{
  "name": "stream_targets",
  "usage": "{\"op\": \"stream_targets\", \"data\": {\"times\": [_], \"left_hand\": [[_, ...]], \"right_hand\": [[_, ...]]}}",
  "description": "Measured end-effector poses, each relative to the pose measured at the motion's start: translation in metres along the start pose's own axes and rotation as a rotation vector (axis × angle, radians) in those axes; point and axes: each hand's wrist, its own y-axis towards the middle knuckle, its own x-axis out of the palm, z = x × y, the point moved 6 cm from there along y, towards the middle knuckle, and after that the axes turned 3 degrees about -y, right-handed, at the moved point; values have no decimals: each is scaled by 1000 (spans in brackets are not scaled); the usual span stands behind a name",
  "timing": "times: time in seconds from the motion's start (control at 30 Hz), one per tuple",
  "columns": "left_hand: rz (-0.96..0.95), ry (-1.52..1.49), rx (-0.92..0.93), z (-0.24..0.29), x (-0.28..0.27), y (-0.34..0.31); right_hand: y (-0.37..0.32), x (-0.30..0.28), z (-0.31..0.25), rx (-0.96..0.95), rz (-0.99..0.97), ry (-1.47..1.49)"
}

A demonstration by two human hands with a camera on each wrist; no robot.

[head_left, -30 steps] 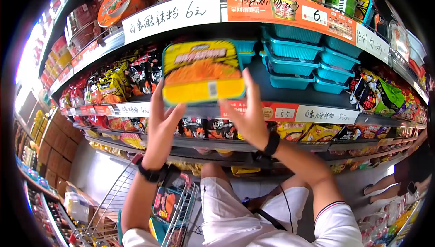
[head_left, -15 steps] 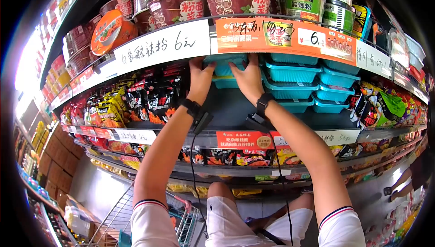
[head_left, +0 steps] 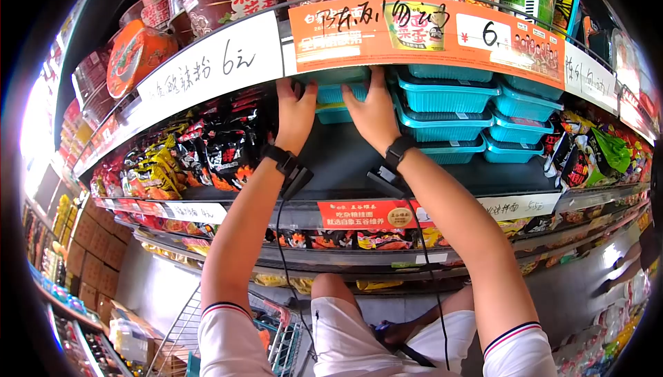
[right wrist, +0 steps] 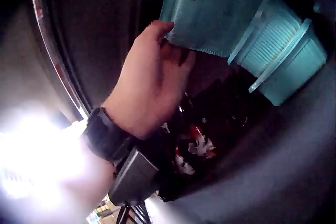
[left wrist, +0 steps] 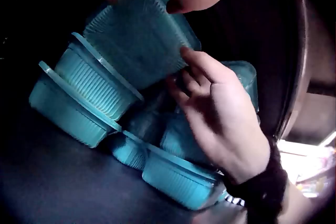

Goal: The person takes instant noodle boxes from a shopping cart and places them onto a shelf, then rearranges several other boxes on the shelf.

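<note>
Both my hands reach onto the middle shelf, one at each side of a turquoise instant noodle box (left wrist: 136,40). My left hand (head_left: 297,121) grips its left side, and my right hand (head_left: 373,118) holds the opposite side with thumb and fingers. The box's underside faces the left wrist camera, tilted against the boxes below. In the head view the shelf label strip partly covers it. Just beneath it is a short stack of like boxes (right wrist: 291,61). Fingertips of the left hand (right wrist: 149,85) show at the box's edge in the right wrist view.
More turquoise boxes (head_left: 447,93) are stacked to the right. Black noodle packets (head_left: 231,145) lie left of the hands. An orange label strip (head_left: 428,35) overhangs the shelf front. Cables hang from both wrists. A shopping cart (head_left: 266,325) stands low on the left.
A second ago both hands held a yellow-topped noodle box in front of the shelf. Since then they have carried it forward above the short stack. The head view has shifted slightly closer.
</note>
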Motion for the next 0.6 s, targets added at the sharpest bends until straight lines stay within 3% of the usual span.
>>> {"op": "stream_targets", "data": {"times": [0.1,0.2,0.3,0.4,0.5,0.6], "left_hand": [[64,42,110,4,-5,-2],[-2,77,-51,-3,-10,-4],[-79,460,-48,-16,-18,-7],[-158,686,21,-20,-12,-23],[-144,653,-27,-29,-9,-13],[-215,457,-343,-34,2,-6]], "right_hand": [[-2,-2,0,81,-55,-64],[-4,-6,2,99,-42,-112],[-7,-7,8,177,-10,-121],[-12,2,16,63,-3,-395],[-16,2,21,269,-148,-236],[-14,4,20,166,-141,-248]]}}
